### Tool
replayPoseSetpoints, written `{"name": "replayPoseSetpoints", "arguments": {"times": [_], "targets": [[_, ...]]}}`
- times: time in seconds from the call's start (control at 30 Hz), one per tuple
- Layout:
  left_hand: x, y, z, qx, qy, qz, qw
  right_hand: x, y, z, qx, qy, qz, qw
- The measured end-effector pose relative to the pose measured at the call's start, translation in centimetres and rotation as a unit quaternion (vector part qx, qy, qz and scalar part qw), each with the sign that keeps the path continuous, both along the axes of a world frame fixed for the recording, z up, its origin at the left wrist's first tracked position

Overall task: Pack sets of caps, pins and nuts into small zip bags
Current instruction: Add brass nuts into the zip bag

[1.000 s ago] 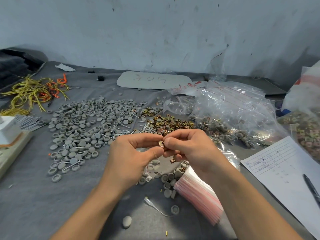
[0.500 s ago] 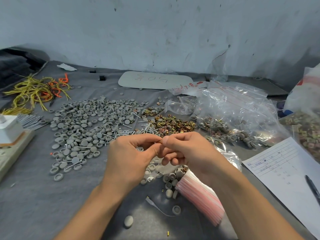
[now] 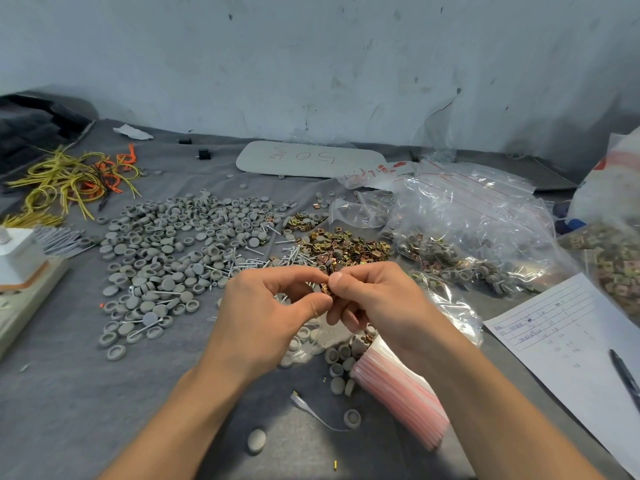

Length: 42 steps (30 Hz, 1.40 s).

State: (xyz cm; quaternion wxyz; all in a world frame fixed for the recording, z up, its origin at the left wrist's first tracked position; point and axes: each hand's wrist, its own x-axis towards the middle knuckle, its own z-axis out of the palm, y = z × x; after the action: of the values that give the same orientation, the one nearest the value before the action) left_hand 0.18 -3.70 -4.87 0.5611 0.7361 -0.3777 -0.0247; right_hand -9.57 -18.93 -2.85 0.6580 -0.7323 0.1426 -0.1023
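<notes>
My left hand (image 3: 266, 317) and my right hand (image 3: 377, 299) meet above the table's middle, and both pinch a small brass nut (image 3: 325, 289) between thumbs and fingertips. A wide spread of grey caps (image 3: 173, 251) covers the cloth to the left. Thin metal pins (image 3: 242, 263) lie along its right edge. Behind my hands sits a pile of brass nuts (image 3: 343, 245). A stack of small zip bags with red strips (image 3: 401, 389) lies under my right wrist, with a few loose caps (image 3: 341, 355) beside it.
Large clear bags of packed sets (image 3: 485, 244) fill the right side. A paper sheet (image 3: 568, 341) with a pen (image 3: 623, 372) lies at the right edge. Yellow and orange wires (image 3: 69, 181) sit at the back left, a white box (image 3: 17, 254) at the left edge, a grey board (image 3: 308, 159) behind.
Both hands stay together over the same spot, with the fingertips shifting slightly around the small nut. The view has tilted a little.
</notes>
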Motion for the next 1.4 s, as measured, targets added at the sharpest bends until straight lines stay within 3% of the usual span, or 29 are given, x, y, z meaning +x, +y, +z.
{"name": "replayPoseSetpoints", "arguments": {"times": [0.23, 0.47, 0.73, 0.83, 1.0, 1.1, 1.23, 1.33, 1.4], "targets": [[-0.1, -0.1, -0.1, 0.006, -0.030, -0.005, 1.000, 0.1, -0.1, 0.0, -0.043, 0.015, -0.029, 0.999], [-0.3, -0.4, -0.2, -0.028, -0.039, -0.002, 0.999, 0.2, 0.0, -0.7, 0.066, 0.054, 0.002, 0.996], [-0.3, -0.6, -0.4, -0.076, 0.056, -0.016, 0.995, 0.1, -0.3, -0.7, 0.131, 0.040, 0.045, 0.989], [0.0, -0.7, -0.6, -0.070, 0.055, 0.002, 0.996, 0.1, -0.2, -0.6, 0.150, 0.031, 0.054, 0.987], [-0.2, -0.1, 0.0, -0.058, 0.088, -0.006, 0.994, 0.2, 0.0, -0.5, 0.149, 0.026, 0.012, 0.988], [1.0, 1.4, 1.0, 0.082, 0.073, -0.095, 0.989, 0.0, -0.2, -0.4, 0.137, 0.024, -0.013, 0.990], [2.0, 3.5, 2.0, 0.354, -0.051, -0.198, 0.913, -0.4, -0.8, -0.3, 0.087, 0.036, -0.047, 0.994], [2.0, 4.0, 1.7, 0.443, -0.091, -0.214, 0.866, -0.6, -0.8, -0.2, -0.022, 0.077, -0.052, 0.995], [1.5, 3.5, 1.2, 0.461, -0.116, -0.199, 0.857, -0.7, -0.7, -0.2, -0.122, 0.112, -0.044, 0.985]]}}
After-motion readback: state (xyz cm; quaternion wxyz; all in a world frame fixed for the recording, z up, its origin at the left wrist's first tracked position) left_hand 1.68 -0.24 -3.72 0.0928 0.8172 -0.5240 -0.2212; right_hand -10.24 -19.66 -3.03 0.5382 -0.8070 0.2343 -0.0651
